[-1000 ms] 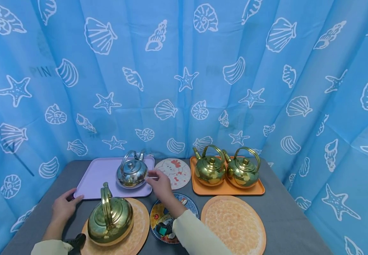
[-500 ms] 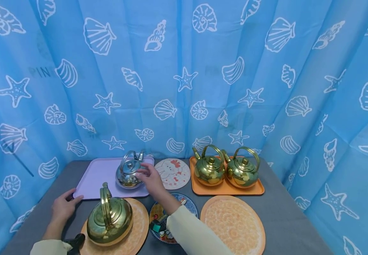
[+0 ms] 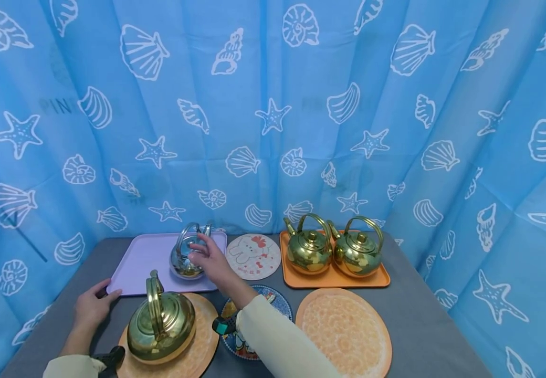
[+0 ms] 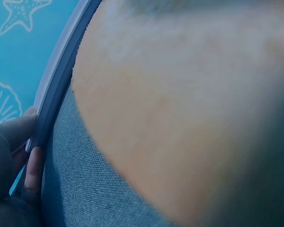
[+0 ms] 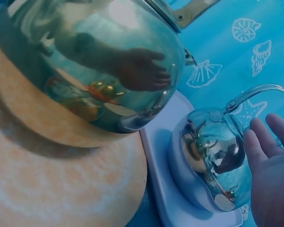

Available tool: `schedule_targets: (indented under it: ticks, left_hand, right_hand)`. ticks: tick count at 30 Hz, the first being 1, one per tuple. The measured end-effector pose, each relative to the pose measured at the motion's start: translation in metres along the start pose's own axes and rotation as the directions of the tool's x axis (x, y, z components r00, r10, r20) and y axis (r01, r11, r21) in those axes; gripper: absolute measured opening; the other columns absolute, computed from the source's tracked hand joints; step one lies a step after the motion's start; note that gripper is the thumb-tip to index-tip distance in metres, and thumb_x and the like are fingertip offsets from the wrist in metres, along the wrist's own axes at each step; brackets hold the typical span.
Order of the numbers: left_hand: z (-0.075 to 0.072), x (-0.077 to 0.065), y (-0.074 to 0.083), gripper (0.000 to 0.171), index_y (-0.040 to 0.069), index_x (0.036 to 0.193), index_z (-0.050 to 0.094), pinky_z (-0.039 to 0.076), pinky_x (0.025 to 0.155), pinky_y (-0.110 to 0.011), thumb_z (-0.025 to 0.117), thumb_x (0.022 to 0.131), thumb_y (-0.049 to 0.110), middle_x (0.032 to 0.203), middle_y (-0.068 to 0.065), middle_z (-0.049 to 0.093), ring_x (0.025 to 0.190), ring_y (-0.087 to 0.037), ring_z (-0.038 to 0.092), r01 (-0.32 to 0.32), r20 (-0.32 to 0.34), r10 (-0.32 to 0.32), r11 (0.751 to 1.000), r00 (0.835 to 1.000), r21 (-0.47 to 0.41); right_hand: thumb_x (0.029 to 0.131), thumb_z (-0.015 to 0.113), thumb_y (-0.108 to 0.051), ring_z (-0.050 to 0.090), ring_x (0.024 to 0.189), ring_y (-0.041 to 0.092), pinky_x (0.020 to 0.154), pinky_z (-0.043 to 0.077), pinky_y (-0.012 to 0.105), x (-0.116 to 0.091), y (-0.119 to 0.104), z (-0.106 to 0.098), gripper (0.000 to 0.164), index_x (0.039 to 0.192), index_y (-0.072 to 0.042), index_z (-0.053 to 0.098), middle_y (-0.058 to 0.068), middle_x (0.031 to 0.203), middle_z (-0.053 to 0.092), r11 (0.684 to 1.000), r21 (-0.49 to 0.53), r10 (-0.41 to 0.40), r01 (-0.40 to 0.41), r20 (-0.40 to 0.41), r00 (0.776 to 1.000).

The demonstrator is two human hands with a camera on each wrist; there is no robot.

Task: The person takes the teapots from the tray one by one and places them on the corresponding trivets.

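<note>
A silver kettle (image 3: 180, 263) stands upright on the right half of a lilac tray (image 3: 147, 257). My right hand (image 3: 217, 265) is at the kettle's right side, beside its spout and arched handle. Its fingers are spread and loosely bent in the right wrist view, with nothing held; whether they touch the kettle I cannot tell. My left hand (image 3: 91, 310) pinches the tray's near left corner. The left wrist view has the thumb on the tray's rim (image 4: 61, 66) and fingers below. Closer to me, a large gold kettle (image 3: 159, 323) sits on a round tan placemat (image 3: 205, 331).
Two gold kettles, one left (image 3: 308, 253) and one right (image 3: 358, 255), stand on an orange tray (image 3: 336, 284). Another tan placemat (image 3: 344, 333) lies in front. A white rabbit-print mat (image 3: 254, 257) and a blue-edged mat (image 3: 280, 303) lie between. A blue curtain (image 3: 273, 173) hangs behind.
My right hand has moved left and slightly upward, from the silver kettle's right edge to in front of its body and near its handle. My left hand stays at the tray corner.
</note>
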State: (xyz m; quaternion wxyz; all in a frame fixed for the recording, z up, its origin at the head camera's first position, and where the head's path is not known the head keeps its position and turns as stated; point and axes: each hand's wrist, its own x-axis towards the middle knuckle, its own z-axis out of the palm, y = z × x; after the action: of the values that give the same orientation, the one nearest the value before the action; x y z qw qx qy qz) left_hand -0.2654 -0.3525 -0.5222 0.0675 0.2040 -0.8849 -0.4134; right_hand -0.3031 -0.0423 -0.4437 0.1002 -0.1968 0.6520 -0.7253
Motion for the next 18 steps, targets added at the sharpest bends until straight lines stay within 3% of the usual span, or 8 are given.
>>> schedule_targets:
  ticks: [5, 10, 18]
  left_hand:
    - [-0.001, 0.002, 0.0, 0.065, -0.007, 0.144, 0.036, 0.026, 0.104, -0.066, 0.06, 0.097, 0.031, 0.144, -0.038, 0.03, 0.132, -0.055, 0.026, 0.001, -0.007, -0.001, 1.0, 1.0, 0.002]
    - [0.0, 0.002, 0.0, 0.064, -0.007, 0.144, 0.037, 0.027, 0.104, -0.066, 0.06, 0.097, 0.03, 0.144, -0.038, 0.031, 0.132, -0.055, 0.028, -0.003, -0.015, 0.003, 1.0, 1.0, -0.001]
    - [0.0, -0.001, 0.001, 0.063, -0.008, 0.143, 0.038, 0.026, 0.104, -0.065, 0.062, 0.097, 0.028, 0.142, -0.038, 0.032, 0.132, -0.055, 0.028, -0.02, -0.013, 0.02, 1.0, 1.0, 0.0]
  right_hand:
    - [0.101, 0.052, -0.008, 0.049, 0.126, 0.033, 0.101, 0.042, 0.053, 0.01, -0.004, 0.003, 0.059, 0.153, -0.009, 0.025, 0.024, 0.146, 0.04, 0.994, 0.113, 0.013, -0.017, 0.041, 0.999]
    - [0.101, 0.051, -0.008, 0.047, 0.127, 0.038, 0.098, 0.043, 0.058, 0.018, -0.006, 0.007, 0.061, 0.155, -0.01, 0.022, 0.024, 0.149, 0.036, 0.978, 0.194, 0.062, -0.073, 0.063, 0.996]
    - [0.099, 0.054, -0.007, 0.047, 0.126, 0.041, 0.095, 0.044, 0.06, 0.022, -0.006, 0.012, 0.059, 0.153, -0.013, 0.03, 0.019, 0.142, 0.045, 0.964, 0.251, 0.076, -0.09, 0.065, 0.995]
